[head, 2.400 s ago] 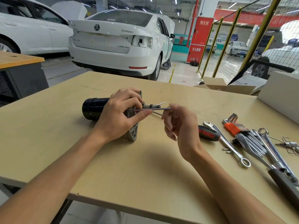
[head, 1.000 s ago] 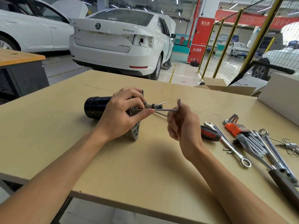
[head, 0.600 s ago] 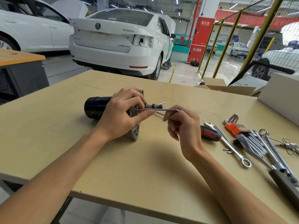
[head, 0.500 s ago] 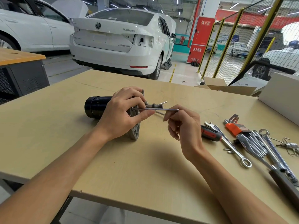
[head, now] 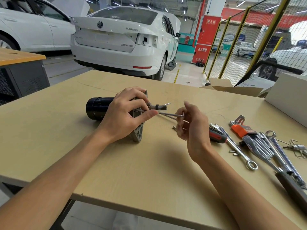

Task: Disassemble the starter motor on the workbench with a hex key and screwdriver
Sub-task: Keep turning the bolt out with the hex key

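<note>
— Since half a second ago, the right hand [head: 192,125] has dropped lower; its fingers [head: 180,114] now pinch the hex key [head: 171,114] at the bend.

— Hidden parts?

— The left hand [head: 126,117] grips the starter motor [head: 99,107], covering its middle. It lies frame-centre on the bench [head: 66,138], long axis left-right, shaft pointing right.

both forearms bare, no gloves or sleeves.

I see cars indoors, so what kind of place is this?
Most likely a car repair workshop: white saloon cars parked indoors, chrome spanners on a pale wooden workbench, yellow mesh fencing.
</note>
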Motion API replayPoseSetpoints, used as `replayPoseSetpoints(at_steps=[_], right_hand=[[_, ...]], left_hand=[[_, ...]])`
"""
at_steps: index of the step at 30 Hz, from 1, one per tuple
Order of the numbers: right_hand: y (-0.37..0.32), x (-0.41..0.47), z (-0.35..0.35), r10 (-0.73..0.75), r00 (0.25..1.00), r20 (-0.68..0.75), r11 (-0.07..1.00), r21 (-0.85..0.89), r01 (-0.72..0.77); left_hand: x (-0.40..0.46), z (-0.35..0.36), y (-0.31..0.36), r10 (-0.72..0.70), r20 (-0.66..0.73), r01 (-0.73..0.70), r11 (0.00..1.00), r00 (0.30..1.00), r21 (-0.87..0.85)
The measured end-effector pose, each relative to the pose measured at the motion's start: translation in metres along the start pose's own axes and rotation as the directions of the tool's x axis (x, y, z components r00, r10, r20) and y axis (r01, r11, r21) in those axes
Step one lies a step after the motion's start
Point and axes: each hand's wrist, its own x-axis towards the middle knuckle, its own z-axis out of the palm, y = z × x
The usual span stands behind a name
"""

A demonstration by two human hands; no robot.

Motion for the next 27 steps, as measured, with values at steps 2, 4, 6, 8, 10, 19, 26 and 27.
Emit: replayPoseSetpoints(at_steps=[2,4,6,8,10,19,26,27], right_hand=[[0.0,-0.0031,0.0012,-0.032,0.996,0.081,0.999,0.019,0.031],[0.0003,-0.0046,0.0019,-0.049,0.993,0.11,0.997,0.059,0.043],[-0.0002,-0.0036,0.0001,-0.052,0.993,0.103,0.996,0.081,0.044],[-0.0014,-0.0029,-0.0012,-0.064,0.993,0.097,0.997,0.053,0.059],[-0.0014,-0.0031,-0.0005,-0.049,0.995,0.089,0.999,0.001,0.049],[-0.0011,-0.0037,0.002,0.093,0.993,0.075,0.991,-0.099,-0.085],[0.005,-0.0084,0.0057,-0.319,0.939,0.129,0.905,-0.254,0.343],[0.005,-0.0087,0.0059,-0.355,0.926,0.124,0.882,-0.283,0.376]], left_hand=[[0.0,0.0004,-0.0002,0.002,-0.001,-0.002,1.0,1.0,-0.003],[0.0,0.0006,0.0,-0.001,-0.006,0.001,1.0,1.0,-0.002],[-0.0001,0.0006,-0.0003,0.001,-0.007,-0.001,1.0,1.0,0.005],[-0.0005,0.0007,-0.0013,0.007,-0.007,-0.007,1.0,1.0,0.012],[-0.0006,0.0009,-0.0021,0.014,-0.011,-0.013,1.0,1.0,0.015],[-0.0002,0.0012,-0.0021,0.015,-0.008,-0.015,0.999,1.0,0.03],[0.0001,0.0005,0.0,-0.01,0.006,0.01,1.0,1.0,0.005],[0.0002,0.0004,-0.0001,-0.009,0.006,0.009,1.0,1.0,0.005]])
